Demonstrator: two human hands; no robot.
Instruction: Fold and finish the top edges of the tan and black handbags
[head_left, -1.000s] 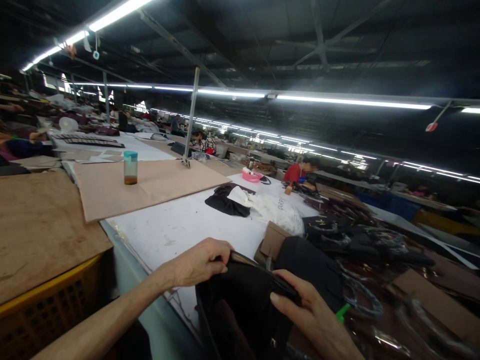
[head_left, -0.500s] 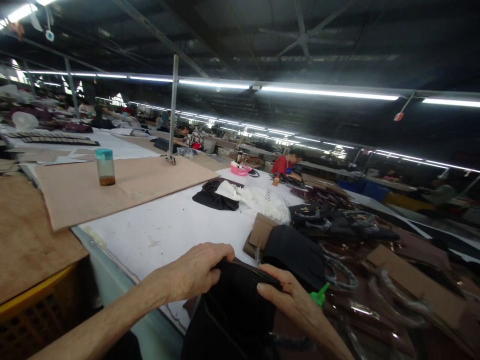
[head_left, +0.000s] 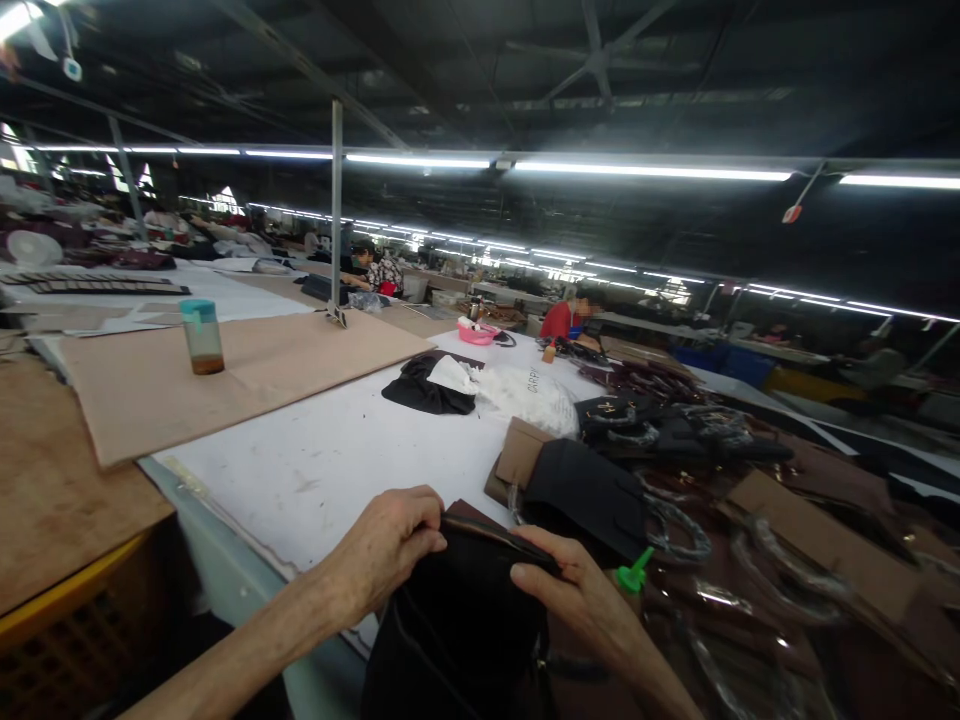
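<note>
Left hand: the left hand [head_left: 394,552] is nearly closed, thumb and curled fingers pinching the upper edge of the black bag.
Right hand: the right hand [head_left: 574,585] is partly closed, its thumb on the near side of that edge and its fingers over the far side.
Black bag: the black bag [head_left: 480,615] hangs between and below both hands, its edge stretched from one to the other; it looks like an open bag, though the dark interior is hard to read.
Green nozzle: the green nozzle [head_left: 635,572] points up just beside the right hand, on its outer side.
Dark bag: beyond the right hand lies a dark bag [head_left: 589,495], with a tan card [head_left: 520,452] at its left end.
Bag pile: the brown bags [head_left: 750,600], with plastic-wrapped handles, spread to the right of the right hand.
White tabletop: the white tabletop [head_left: 300,455] stretches ahead of the left hand; farther along it are a black cloth [head_left: 420,390], a white plastic bag [head_left: 532,398] and a pink basket [head_left: 478,334].
Tan board: well beyond and left of the left hand, the tan board [head_left: 300,365] bears an upright bottle [head_left: 204,340] with a teal lid.
Yellow crate: the yellow crate [head_left: 67,590] is left of the left forearm, under a brown board [head_left: 67,490].
Person: a person in red [head_left: 557,320] leans forward far beyond the hands.
</note>
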